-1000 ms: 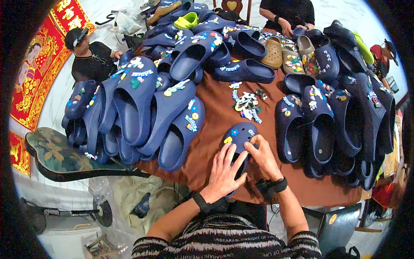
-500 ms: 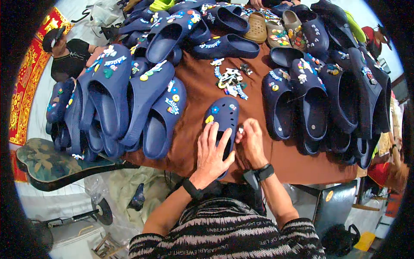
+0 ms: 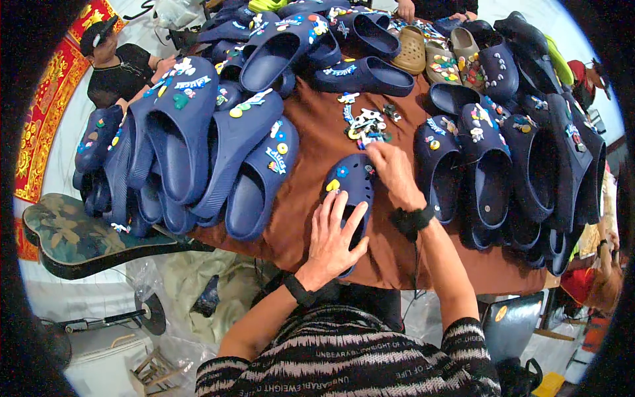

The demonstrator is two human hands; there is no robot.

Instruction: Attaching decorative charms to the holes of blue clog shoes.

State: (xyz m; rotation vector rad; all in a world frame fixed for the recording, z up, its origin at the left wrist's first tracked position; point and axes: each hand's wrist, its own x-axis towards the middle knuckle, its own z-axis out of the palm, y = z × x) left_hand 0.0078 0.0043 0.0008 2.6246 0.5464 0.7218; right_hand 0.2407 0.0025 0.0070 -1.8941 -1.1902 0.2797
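Left hand (image 3: 334, 231): spread on rounded navy foam clog (image 3: 356, 173), at brown cloth-covered table (image 3: 400, 268)'s near edge.
Right hand (image 3: 395, 173): moved to multicoloured charm pile (image 3: 369, 124); pinch cannot be told.
Clog: some holes left unfilled.

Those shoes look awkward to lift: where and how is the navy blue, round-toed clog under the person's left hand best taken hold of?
Probably by the heel end of the navy blue, round-toed clog, from the person's side. Its toe points away and the heel lies nearest, apart from the blue flower charm and yellow heart charm. The left hand partly covers the clog.
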